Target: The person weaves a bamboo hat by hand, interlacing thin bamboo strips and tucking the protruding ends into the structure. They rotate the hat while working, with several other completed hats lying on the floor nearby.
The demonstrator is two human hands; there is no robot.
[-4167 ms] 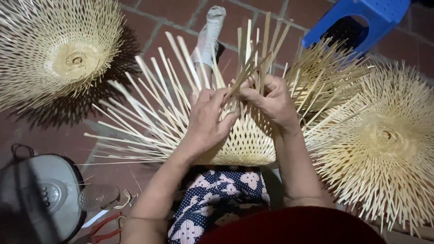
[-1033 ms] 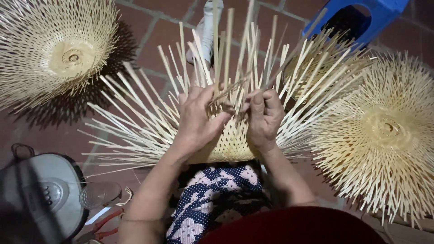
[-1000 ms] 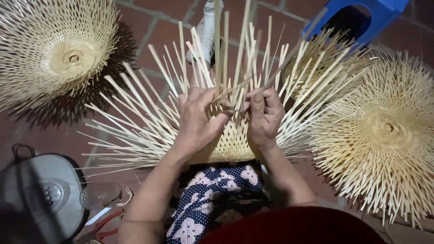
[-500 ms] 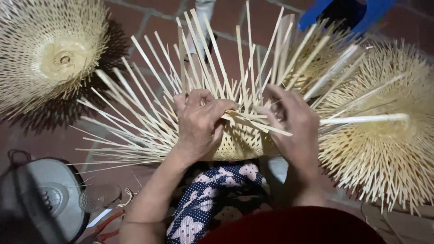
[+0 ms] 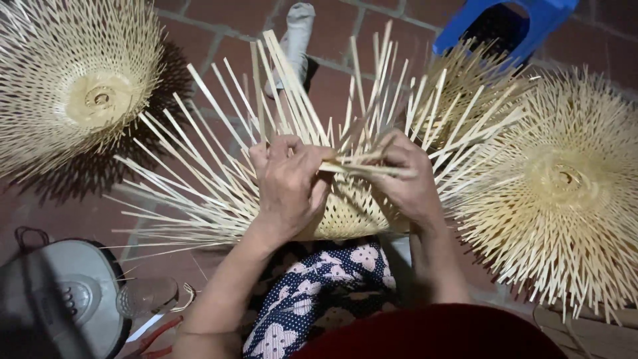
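A half-woven bamboo basket (image 5: 345,213) rests on my lap, its long pale strips fanning out upward and to both sides. My left hand (image 5: 289,183) presses on the woven part and pinches a flat bamboo strip (image 5: 362,167) that runs sideways across the standing strips. My right hand (image 5: 405,179) grips the same strip from the right, fingers curled over it. Both hands meet at the basket's upper rim, close together.
A woven bamboo frame (image 5: 80,93) lies at the top left on the brick floor, another (image 5: 565,186) at the right. A blue plastic stool (image 5: 512,23) stands at the top right. A grey fan (image 5: 60,299) and red-handled pliers (image 5: 159,332) lie at the bottom left.
My right hand has drawn back toward the middle, bringing the sideways strip in across the standing strips. The left hand has stayed on the weave.
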